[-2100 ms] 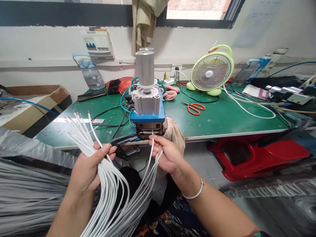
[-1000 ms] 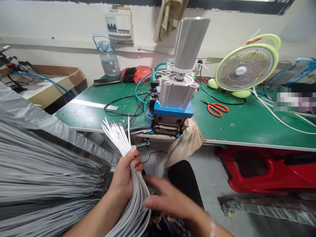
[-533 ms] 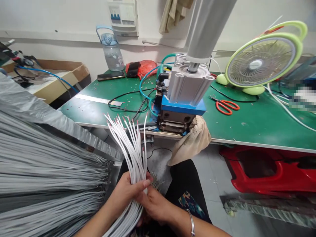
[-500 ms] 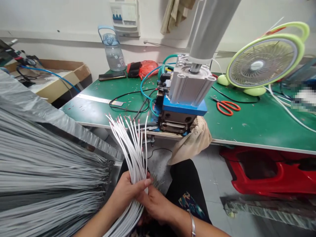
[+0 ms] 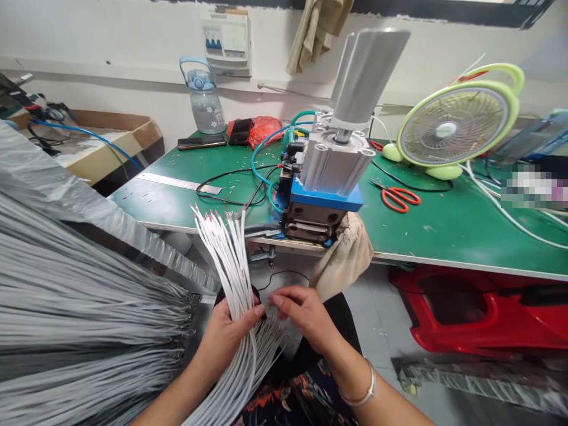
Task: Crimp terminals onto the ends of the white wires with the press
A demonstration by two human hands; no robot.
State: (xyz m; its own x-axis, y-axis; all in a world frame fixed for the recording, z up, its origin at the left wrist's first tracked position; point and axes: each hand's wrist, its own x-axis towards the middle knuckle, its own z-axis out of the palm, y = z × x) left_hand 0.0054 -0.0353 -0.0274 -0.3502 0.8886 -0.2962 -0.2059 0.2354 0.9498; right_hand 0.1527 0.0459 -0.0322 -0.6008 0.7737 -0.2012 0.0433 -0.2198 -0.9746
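My left hand (image 5: 231,331) is wrapped round a thick bundle of white cables (image 5: 228,266). The upper ends fan out, with small reddish tips level with the bench's front edge. Below the hand, the cables spread and hang over my lap. Just right of the bundle is my right hand (image 5: 304,313), apart from it, half curled with thumb and index finger a little apart. I see nothing in it. Beyond the hands, a pneumatic press (image 5: 326,177) with a blue plate stands at the edge of the green bench (image 5: 408,236).
Many grey cables (image 5: 89,284) hang at left beside a wrapped rail (image 5: 146,236). On the bench are a steel ruler (image 5: 177,182), orange-handled scissors (image 5: 399,198), a green fan (image 5: 448,130), a bottle (image 5: 206,106) and a phone (image 5: 202,142). A red stool (image 5: 444,337) stands below right.
My right hand has come away from the cable bundle and moved right. The left hand keeps its grip. One longer cable that stood apart at right now sits closer to the others.
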